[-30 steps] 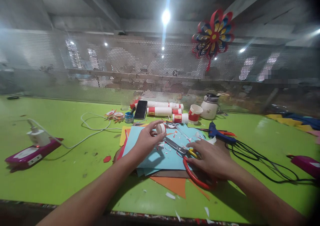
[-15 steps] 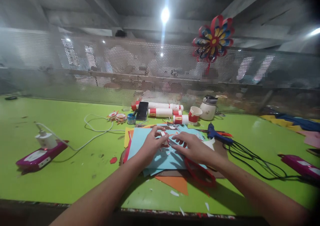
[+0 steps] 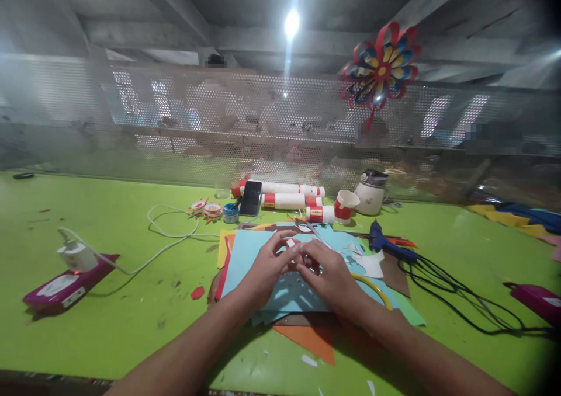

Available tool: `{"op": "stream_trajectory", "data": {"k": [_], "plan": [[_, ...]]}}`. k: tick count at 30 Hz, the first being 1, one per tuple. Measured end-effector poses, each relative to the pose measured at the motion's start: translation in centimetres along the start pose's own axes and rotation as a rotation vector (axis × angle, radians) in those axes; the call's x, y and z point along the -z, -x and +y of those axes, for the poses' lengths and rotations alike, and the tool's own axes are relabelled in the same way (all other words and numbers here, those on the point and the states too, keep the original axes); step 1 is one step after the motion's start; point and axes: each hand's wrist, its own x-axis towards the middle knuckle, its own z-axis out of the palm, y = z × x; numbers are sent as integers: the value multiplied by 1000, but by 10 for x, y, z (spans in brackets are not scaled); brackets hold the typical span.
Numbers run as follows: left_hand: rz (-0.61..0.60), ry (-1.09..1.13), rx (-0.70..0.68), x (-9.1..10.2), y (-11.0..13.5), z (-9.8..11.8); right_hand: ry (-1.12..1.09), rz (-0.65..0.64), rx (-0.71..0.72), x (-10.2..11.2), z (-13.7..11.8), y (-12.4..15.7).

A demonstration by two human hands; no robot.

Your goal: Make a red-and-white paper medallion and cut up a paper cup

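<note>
My left hand [image 3: 269,263] is closed in a pinch on a small white-and-red paper piece [image 3: 291,243], held above a stack of light blue paper [image 3: 245,250]. My right hand [image 3: 326,273] meets it from the right, its fingers curled and pinching the same piece. The fingers partly cover that piece, so its full shape is hidden. A curved yellow band [image 3: 374,288], like a scissor handle, shows beside my right wrist. White paper scraps [image 3: 370,263] lie on the blue sheets to the right.
Behind the stack stand a phone [image 3: 251,198], red-and-white paper rolls [image 3: 284,201], a paper cup [image 3: 346,207] and a white jug [image 3: 370,194]. A blue glue gun [image 3: 390,244] with black cables lies right. A purple power strip [image 3: 56,291] with a charger is on the left.
My right fingers have closed in on the small piece beside my left hand. The red scissor handles under my right hand are out of sight; the yellow band now shows.
</note>
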Motion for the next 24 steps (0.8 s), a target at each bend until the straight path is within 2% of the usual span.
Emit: {"op": "stream_trajectory", "data": {"k": [9, 15, 21, 24], "plan": [[-115, 117, 147, 8, -3, 5, -24, 1, 25, 2, -6, 10], [-183, 179, 146, 11, -3, 7, -76, 42, 60, 4, -6, 11], [-133, 222, 120, 10, -4, 2, -78, 90, 63, 0, -3, 14], [-22, 219, 144, 7, -5, 1, -56, 91, 60, 0, 1, 15]]}}
